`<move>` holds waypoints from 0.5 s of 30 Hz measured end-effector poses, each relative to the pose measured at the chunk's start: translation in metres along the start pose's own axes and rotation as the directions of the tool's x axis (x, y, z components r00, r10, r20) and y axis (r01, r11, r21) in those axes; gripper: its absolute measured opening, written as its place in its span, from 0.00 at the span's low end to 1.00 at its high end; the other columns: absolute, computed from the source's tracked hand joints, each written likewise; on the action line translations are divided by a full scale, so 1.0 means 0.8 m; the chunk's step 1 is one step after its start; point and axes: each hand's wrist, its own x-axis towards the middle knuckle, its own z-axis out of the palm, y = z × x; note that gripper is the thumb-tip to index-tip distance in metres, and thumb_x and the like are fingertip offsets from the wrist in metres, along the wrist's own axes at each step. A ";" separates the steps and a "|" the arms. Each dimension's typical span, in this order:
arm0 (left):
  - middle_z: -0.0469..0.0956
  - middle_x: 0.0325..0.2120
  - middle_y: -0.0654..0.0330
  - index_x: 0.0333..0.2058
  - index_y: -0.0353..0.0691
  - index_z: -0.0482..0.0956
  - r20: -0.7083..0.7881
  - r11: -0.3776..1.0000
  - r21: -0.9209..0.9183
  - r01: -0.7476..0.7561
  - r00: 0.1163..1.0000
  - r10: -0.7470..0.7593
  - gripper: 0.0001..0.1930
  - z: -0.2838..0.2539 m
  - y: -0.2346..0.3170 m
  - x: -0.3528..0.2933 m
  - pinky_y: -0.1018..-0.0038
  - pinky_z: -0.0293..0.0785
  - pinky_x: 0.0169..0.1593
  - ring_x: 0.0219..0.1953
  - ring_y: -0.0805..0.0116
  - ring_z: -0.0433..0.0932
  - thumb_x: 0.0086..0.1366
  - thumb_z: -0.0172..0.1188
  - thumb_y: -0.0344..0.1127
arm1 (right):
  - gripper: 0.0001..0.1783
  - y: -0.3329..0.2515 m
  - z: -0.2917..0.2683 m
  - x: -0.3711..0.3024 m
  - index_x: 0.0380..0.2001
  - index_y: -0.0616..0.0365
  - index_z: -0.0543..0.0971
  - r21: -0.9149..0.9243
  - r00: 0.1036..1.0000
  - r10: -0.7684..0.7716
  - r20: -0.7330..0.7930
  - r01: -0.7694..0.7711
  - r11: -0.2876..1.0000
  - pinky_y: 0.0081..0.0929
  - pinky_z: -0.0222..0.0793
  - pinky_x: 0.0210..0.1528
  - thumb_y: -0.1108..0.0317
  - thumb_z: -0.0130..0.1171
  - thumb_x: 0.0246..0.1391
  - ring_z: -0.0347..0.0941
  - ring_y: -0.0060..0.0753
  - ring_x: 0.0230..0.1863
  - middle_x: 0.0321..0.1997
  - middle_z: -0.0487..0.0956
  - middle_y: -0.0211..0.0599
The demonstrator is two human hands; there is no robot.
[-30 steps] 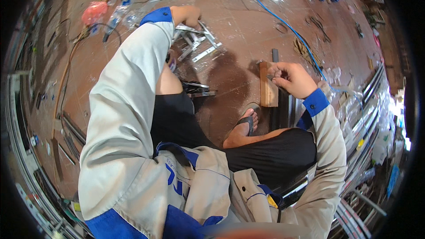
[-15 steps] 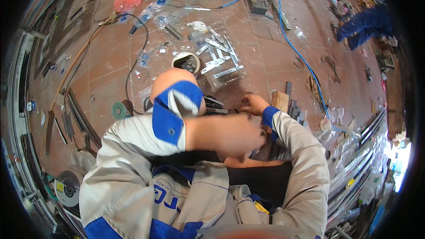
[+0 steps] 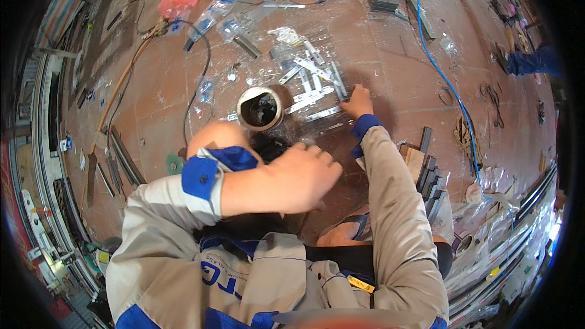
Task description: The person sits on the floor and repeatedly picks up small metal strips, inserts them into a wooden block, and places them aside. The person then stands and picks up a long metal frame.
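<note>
Ahead of me on the floor lies a loose pile of silver metal strips (image 3: 314, 78) with holes in them, like window hinge arms. Reaching out to its right edge, my right hand (image 3: 358, 103) has its fingertips closed on the end of one strip (image 3: 339, 81). My left hand (image 3: 303, 176) is nearer my body, back upward and fingers curled under; whatever it may hold is hidden. A round open tin (image 3: 261, 108) with dark contents stands left of the pile. My bent knee (image 3: 216, 136) shows behind my left wrist, and my sandalled foot (image 3: 342, 233) is below.
Dark metal bars (image 3: 430, 186) and a wooden block (image 3: 412, 162) lie right of my right forearm. A blue hose (image 3: 426, 49) curves down the right side. Long profiles (image 3: 512, 250) in plastic film lie at lower right. A co-worker's blue trouser leg (image 3: 536, 63) is at far right.
My right hand has moved forward from near the dark bars to the strips. My left hand has shifted left and slightly forward, uncovering my foot. The view has also shifted.
</note>
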 end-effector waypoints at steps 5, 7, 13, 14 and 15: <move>0.78 0.56 0.31 0.63 0.23 0.74 -0.004 0.863 -0.440 0.248 0.961 -0.277 0.43 0.020 -0.064 0.069 0.54 0.75 0.66 0.61 0.35 0.78 0.60 0.74 0.54 | 0.38 0.035 0.000 0.023 0.56 0.64 0.82 0.061 0.999 -0.034 0.033 0.032 0.998 0.50 0.79 0.62 0.59 0.83 0.43 0.83 0.60 0.59 0.54 0.86 0.62; 0.80 0.54 0.28 0.57 0.22 0.79 0.028 0.832 -0.372 0.413 0.900 -0.434 0.41 0.059 -0.116 0.125 0.54 0.76 0.65 0.60 0.36 0.80 0.58 0.74 0.55 | 0.35 0.042 -0.009 0.019 0.51 0.63 0.85 0.068 1.000 0.021 -0.020 -0.020 0.998 0.52 0.80 0.59 0.56 0.84 0.41 0.85 0.61 0.55 0.51 0.87 0.60; 0.88 0.48 0.39 0.49 0.21 0.86 -0.440 0.438 -0.325 0.838 0.276 -0.855 0.46 0.211 -0.376 0.187 0.52 0.79 0.56 0.52 0.39 0.86 0.59 0.70 0.71 | 0.24 -0.015 0.035 0.000 0.55 0.56 0.84 0.118 0.985 -0.094 -0.145 0.111 0.987 0.50 0.79 0.63 0.60 0.70 0.56 0.78 0.53 0.64 0.59 0.83 0.52; 0.86 0.51 0.36 0.51 0.20 0.85 -0.314 0.374 -0.275 0.886 0.285 -0.906 0.50 0.203 -0.396 0.206 0.53 0.78 0.60 0.56 0.40 0.84 0.58 0.68 0.75 | 0.27 -0.013 0.044 -0.002 0.59 0.55 0.81 0.132 0.984 0.047 -0.173 -0.024 0.991 0.57 0.79 0.61 0.60 0.69 0.58 0.75 0.54 0.67 0.65 0.78 0.50; 0.84 0.54 0.34 0.54 0.19 0.84 -0.198 0.305 -0.200 0.931 0.266 -0.943 0.55 0.187 -0.391 0.227 0.55 0.76 0.63 0.59 0.41 0.83 0.57 0.66 0.78 | 0.28 -0.005 0.052 0.003 0.63 0.54 0.78 0.152 0.976 0.148 -0.159 -0.124 0.981 0.61 0.78 0.60 0.59 0.67 0.61 0.71 0.56 0.70 0.71 0.73 0.47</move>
